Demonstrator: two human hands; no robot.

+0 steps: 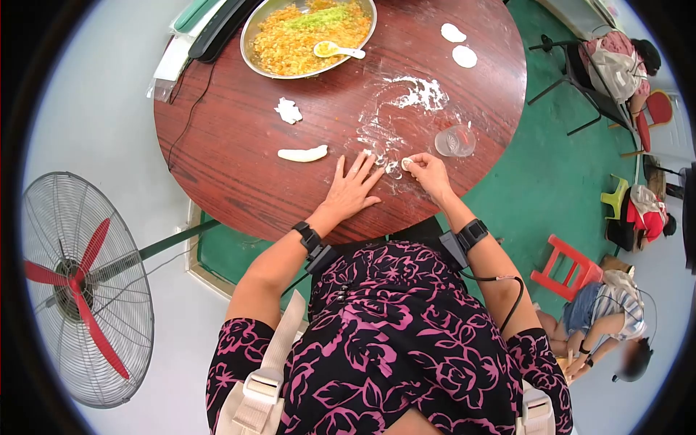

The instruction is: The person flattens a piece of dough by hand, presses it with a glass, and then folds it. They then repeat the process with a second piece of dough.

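Note:
My left hand [349, 190] lies flat on the floury part of the table, fingers spread, with nothing held. Beside it, my right hand [432, 175] pinches a small round piece of dough [407, 164] between thumb and fingers, low at the tabletop. A dough roll [303, 154] rests to the left of my left hand. Loose white flour [420, 94] is smeared ahead of both hands. Just right of my right hand is a clear glass [455, 141]. Two flat dough wrappers [465, 56] lie near the far right edge.
A big metal bowl [250, 51] of chopped filling, with a white spoon [339, 50], stands at the back left. A crumpled white lump [288, 111] and a black cable [176, 130] are on the round table [217, 156]. A fan [87, 290] stands left; several people sit right.

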